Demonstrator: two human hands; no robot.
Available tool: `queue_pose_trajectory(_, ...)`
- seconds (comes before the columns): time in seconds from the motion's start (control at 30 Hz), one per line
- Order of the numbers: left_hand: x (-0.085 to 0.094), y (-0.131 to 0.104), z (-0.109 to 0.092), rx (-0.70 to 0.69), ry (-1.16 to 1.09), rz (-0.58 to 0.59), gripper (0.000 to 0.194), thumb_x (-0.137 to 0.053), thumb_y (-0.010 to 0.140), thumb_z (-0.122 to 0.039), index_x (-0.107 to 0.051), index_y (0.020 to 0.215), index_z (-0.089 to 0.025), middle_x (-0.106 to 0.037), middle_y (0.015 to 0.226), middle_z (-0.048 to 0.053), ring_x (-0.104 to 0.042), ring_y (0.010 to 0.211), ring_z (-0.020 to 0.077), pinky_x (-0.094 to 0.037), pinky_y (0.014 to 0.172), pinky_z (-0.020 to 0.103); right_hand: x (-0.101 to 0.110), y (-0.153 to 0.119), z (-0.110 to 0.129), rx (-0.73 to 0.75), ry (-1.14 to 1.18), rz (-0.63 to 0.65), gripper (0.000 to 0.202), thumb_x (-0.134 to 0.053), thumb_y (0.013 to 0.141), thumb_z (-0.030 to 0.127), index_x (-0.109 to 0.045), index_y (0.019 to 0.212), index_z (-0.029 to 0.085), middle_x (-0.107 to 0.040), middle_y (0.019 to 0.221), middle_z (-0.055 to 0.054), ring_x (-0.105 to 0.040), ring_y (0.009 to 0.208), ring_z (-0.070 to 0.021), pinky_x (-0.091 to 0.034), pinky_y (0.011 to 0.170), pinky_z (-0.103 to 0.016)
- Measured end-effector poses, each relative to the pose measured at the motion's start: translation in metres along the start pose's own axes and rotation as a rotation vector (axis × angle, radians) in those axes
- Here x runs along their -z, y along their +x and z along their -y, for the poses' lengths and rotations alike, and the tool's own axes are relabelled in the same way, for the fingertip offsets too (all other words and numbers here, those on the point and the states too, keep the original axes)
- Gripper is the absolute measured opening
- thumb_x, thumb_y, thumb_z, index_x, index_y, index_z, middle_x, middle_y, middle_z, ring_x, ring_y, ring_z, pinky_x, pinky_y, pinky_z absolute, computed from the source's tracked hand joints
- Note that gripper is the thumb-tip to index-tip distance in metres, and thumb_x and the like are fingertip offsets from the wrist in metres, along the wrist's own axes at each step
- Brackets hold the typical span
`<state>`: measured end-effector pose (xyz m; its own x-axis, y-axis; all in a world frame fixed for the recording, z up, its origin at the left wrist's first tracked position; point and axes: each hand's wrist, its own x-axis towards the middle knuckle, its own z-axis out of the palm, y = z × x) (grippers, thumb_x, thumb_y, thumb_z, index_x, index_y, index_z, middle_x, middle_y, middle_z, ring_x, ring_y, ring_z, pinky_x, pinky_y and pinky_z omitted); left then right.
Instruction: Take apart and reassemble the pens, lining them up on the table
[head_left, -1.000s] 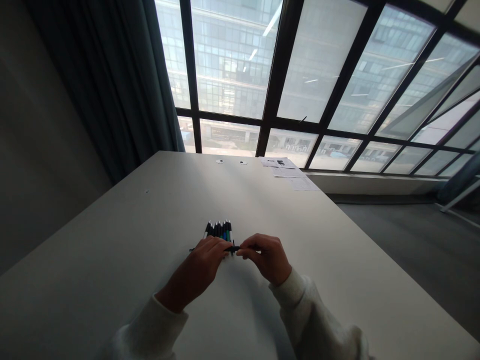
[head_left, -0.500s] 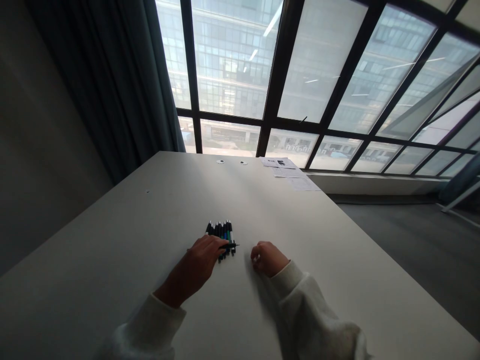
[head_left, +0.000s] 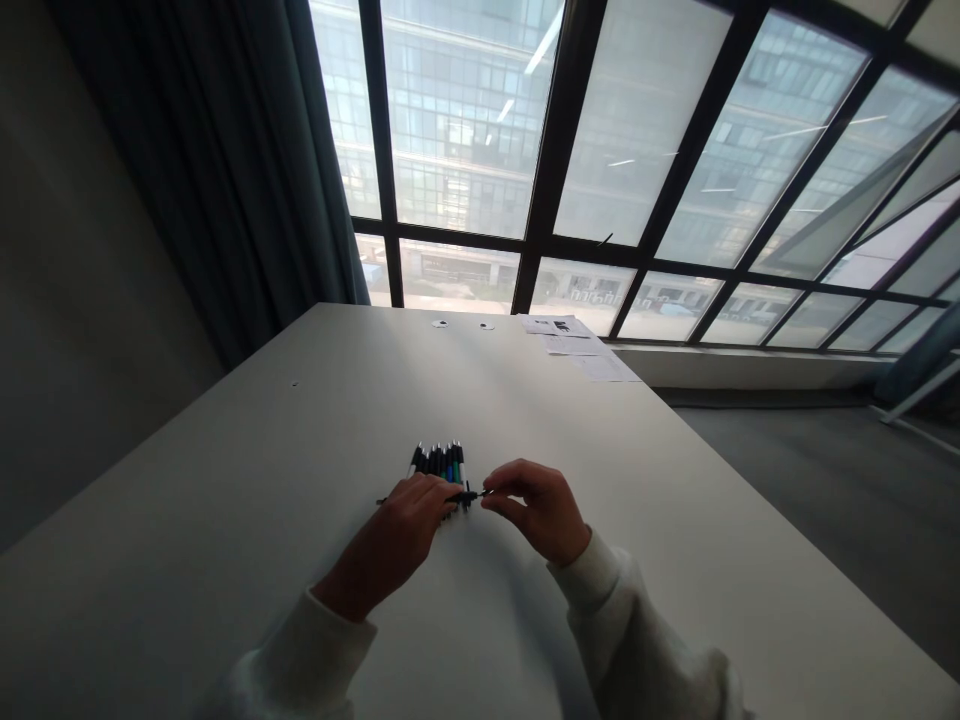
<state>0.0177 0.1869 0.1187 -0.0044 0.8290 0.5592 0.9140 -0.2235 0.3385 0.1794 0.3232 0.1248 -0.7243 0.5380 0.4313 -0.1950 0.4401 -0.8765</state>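
Note:
Several pens point(head_left: 440, 462) lie side by side in a row on the white table, with black grips, pointed tips facing away, and white, blue and green parts. Over their near ends, my left hand point(head_left: 405, 515) is closed on a dark pen point(head_left: 461, 496) held crosswise, its tip pointing right. The thumb and forefinger of my right hand point(head_left: 538, 505) pinch together at that tip. Whatever small piece sits between those fingertips is too small to name.
Papers point(head_left: 574, 345) lie at the table's far right corner. Two small white round pieces point(head_left: 440, 324) are near the far edge of the table point(head_left: 360, 400). Behind stand large windows, with a dark curtain point(head_left: 292, 150) at left.
My right hand has moved up and opened from a curled shape into a pinch at the held pen's tip. The left hand has shifted very slightly, still holding the pen.

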Motion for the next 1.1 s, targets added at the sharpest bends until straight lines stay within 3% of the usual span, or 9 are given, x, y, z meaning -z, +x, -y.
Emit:
queue_pose_trajectory(0.27,0.0,0.0,0.0,-0.026,0.022,-0.031,0.019,-0.044,0.095,-0.013,-0.059,0.106,-0.016,-0.065,0.094,0.005,-0.059,0.086,0.0177,-0.05,0.078,0.033,0.006,0.001,0.003,0.073,-0.068,-0.055,0.014,-0.076,0.076,0.025,-0.07,0.085,0.017,-0.069,0.081,-0.005,-0.066,0.073,-0.0163,-0.057,0.068,-0.029)
queue_pose_trajectory(0.8,0.0,0.002,-0.003,-0.005,0.029,-0.008,0.019,-0.044,0.095,-0.013,-0.059,0.107,-0.016,-0.065,0.095,0.006,-0.059,0.087,0.0181,-0.05,0.081,0.034,-0.004,-0.001,0.004,0.196,-0.262,-0.01,0.009,-0.07,0.082,0.026,-0.069,0.087,0.019,-0.07,0.078,-0.004,-0.064,0.068,-0.0145,-0.051,0.063,-0.026)
queue_pose_trajectory(0.93,0.001,0.001,-0.004,-0.008,0.053,0.007,0.021,-0.044,0.095,-0.012,-0.06,0.107,-0.017,-0.064,0.096,0.005,-0.059,0.087,0.0182,-0.05,0.08,0.034,-0.009,-0.004,0.001,0.15,-0.325,0.02,0.011,-0.064,0.087,0.029,-0.066,0.084,0.018,-0.069,0.072,-0.003,-0.062,0.061,-0.0126,-0.05,0.06,-0.024)
queue_pose_trajectory(1.03,0.0,0.001,-0.003,-0.004,0.047,0.028,0.022,-0.044,0.094,-0.012,-0.06,0.107,-0.019,-0.064,0.096,0.005,-0.058,0.085,0.0175,-0.049,0.079,0.033,-0.011,-0.005,0.0,0.07,-0.312,0.082,0.014,-0.055,0.093,0.031,-0.062,0.091,0.019,-0.067,0.064,-0.001,-0.061,0.054,-0.0105,-0.05,0.057,-0.022)
queue_pose_trajectory(1.1,0.0,0.0,-0.002,-0.001,0.034,0.024,0.022,-0.044,0.094,-0.011,-0.06,0.107,-0.018,-0.065,0.097,0.005,-0.058,0.087,0.0176,-0.05,0.08,0.033,-0.009,-0.005,0.001,0.056,-0.296,0.131,0.016,-0.059,0.091,0.034,-0.058,0.098,0.019,-0.068,0.065,0.0,-0.063,0.055,-0.0109,-0.05,0.058,-0.021)
